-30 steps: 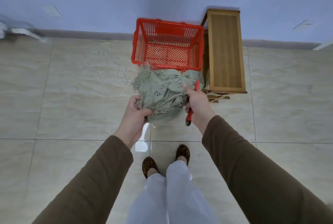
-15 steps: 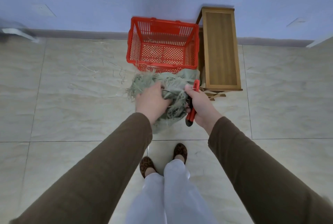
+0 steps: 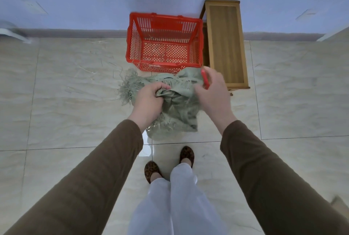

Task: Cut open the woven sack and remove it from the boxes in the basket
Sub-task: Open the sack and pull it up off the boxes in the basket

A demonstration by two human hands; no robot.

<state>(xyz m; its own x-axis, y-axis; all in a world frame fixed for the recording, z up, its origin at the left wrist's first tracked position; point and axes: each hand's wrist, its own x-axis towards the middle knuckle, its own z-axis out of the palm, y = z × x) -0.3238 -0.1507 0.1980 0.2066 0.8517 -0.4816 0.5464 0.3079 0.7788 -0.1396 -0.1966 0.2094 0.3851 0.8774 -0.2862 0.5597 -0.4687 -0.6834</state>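
A crumpled grey-green woven sack (image 3: 177,113) with frayed edges hangs in the air between my hands, in front of the red plastic basket (image 3: 132,45). My left hand (image 3: 149,100) grips a bunched fold of the sack from above. My right hand (image 3: 213,93) holds a red-handled cutter (image 3: 205,80) and touches the sack's right side. The basket stands on the floor by the wall; only a few loose fibres lie on its bottom. No boxes are in view.
A wooden bench (image 3: 225,45) stands against the wall right of the basket. Loose sack fibres (image 3: 90,70) litter the tiled floor to the left. My feet in patterned slippers (image 3: 168,164) are below the sack.
My left hand has moved up over the sack and bunched it. My right hand has turned and risen, so the cutter now points up beside the sack's right edge.
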